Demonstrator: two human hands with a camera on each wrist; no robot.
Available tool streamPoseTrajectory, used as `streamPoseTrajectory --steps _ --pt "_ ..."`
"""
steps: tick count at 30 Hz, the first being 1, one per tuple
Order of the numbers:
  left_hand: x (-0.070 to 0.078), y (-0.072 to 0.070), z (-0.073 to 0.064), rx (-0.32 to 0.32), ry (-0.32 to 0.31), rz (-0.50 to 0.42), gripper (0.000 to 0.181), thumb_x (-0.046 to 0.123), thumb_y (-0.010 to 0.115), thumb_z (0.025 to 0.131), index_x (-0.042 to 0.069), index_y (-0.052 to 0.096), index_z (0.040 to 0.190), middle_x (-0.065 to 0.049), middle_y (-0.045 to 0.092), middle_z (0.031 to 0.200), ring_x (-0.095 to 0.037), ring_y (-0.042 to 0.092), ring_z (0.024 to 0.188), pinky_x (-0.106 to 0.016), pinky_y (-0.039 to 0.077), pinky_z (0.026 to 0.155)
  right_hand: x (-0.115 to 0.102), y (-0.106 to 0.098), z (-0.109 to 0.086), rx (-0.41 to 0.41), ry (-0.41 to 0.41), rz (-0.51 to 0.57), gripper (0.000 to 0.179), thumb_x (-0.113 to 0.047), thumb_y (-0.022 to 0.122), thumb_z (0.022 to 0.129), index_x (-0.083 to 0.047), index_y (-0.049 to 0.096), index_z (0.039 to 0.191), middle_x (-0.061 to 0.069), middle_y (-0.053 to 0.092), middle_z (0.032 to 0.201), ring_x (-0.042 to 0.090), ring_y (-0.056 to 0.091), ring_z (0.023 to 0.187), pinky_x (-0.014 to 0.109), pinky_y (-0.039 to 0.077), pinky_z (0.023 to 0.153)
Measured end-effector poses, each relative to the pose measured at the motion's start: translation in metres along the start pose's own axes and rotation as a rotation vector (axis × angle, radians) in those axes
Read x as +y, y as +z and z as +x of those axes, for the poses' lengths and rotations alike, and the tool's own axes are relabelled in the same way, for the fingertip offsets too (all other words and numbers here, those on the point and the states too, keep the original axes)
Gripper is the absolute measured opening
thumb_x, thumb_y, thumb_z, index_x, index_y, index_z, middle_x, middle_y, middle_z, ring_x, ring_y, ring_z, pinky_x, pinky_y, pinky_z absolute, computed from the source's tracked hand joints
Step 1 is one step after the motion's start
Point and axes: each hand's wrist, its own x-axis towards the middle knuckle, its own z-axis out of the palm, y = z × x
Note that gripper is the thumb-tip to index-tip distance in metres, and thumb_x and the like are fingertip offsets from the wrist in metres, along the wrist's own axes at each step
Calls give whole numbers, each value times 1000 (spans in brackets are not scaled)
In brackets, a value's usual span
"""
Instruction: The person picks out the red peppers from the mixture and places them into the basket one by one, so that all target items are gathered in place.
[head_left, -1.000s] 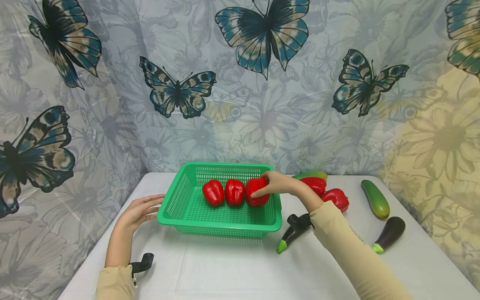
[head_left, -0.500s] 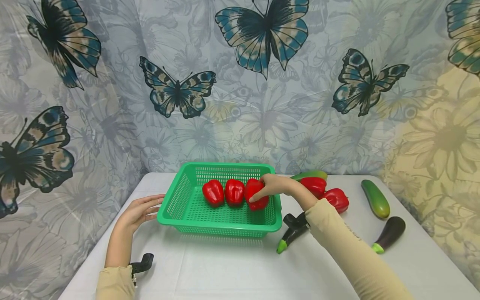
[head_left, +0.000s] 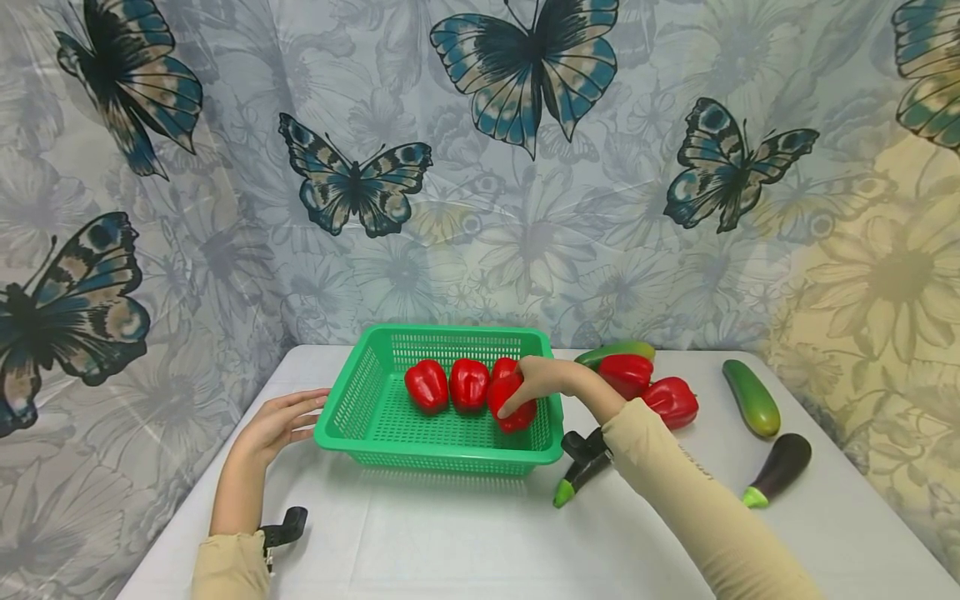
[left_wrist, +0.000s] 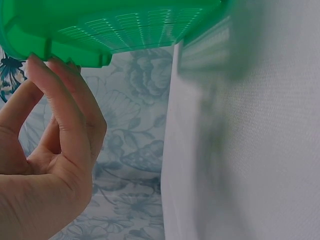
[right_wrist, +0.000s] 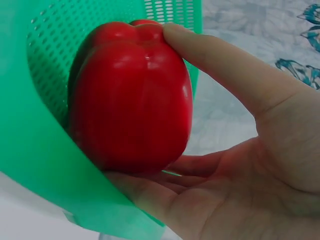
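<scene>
In the head view, a green plastic basket stands on the table with several red bell peppers in it. My right hand reaches over its right rim and holds a bell pepper low inside. The right wrist view shows the thumb and fingers around this glossy pepper, close to the basket wall. Part of another bell pepper shows behind it. Two more, a left one and a middle one, lie alongside. My left hand touches the basket's left rim with extended fingertips.
Right of the basket lie two red bell peppers and a green cucumber-like vegetable. A dark eggplant lies partly under the right wrist. Farther right are another green vegetable and a second eggplant. Patterned cloth hangs behind.
My right hand has shifted slightly left and toward me, lowering the held bell pepper in the basket. Another pepper now shows behind it. The left hand stays at the rim.
</scene>
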Motion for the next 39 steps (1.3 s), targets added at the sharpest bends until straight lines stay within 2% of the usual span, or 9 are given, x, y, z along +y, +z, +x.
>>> streamPoseTrajectory --steps 5,12,19,23,26,32,39 --pt "0 1 0 2 -9 -1 53 30 67 93 3 54 137 18 65 102 -5 66 95 -26 55 81 -1 3 1 -28 16 -15 75 -36 82 76 -1 48 133 8 58 123 22 55 113 41 53 92" --pt "0 1 0 -3 -6 -3 52 29 66 94 4 54 138 19 65 101 -4 66 95 -26 55 81 -4 8 3 -36 46 -64 59 -34 83 74 -5 55 117 5 61 109 19 56 102 38 54 85" --pt "0 2 -1 15 -14 10 56 33 69 92 4 55 138 17 65 103 -5 65 97 -27 55 83 -7 13 4 -29 63 -143 58 -35 86 71 -6 56 111 4 60 102 18 57 97 37 56 82" --pt "0 1 -2 21 -18 12 57 33 68 92 3 54 139 17 64 103 -6 65 97 -27 55 83 -8 15 4 -39 61 -168 59 -35 86 71 -6 55 112 4 59 102 19 56 99 39 55 86" --pt "0 1 -2 18 -20 12 55 32 68 93 5 55 138 18 64 103 -5 65 97 -27 55 83 -8 17 5 -53 60 -170 63 -34 87 71 -5 54 116 6 59 106 20 55 103 42 54 90" --pt "0 0 -1 6 -13 7 51 32 68 93 7 58 136 19 64 103 -5 64 97 -27 55 83 -7 21 6 -64 54 -230 84 -38 87 70 0 46 132 12 54 125 25 52 115 43 52 95" --pt "0 1 1 9 -16 -3 53 30 69 92 4 56 137 19 65 101 -5 66 95 -27 55 82 -8 28 8 -68 51 -324 88 -37 85 73 2 42 138 14 52 134 26 51 119 44 50 99"
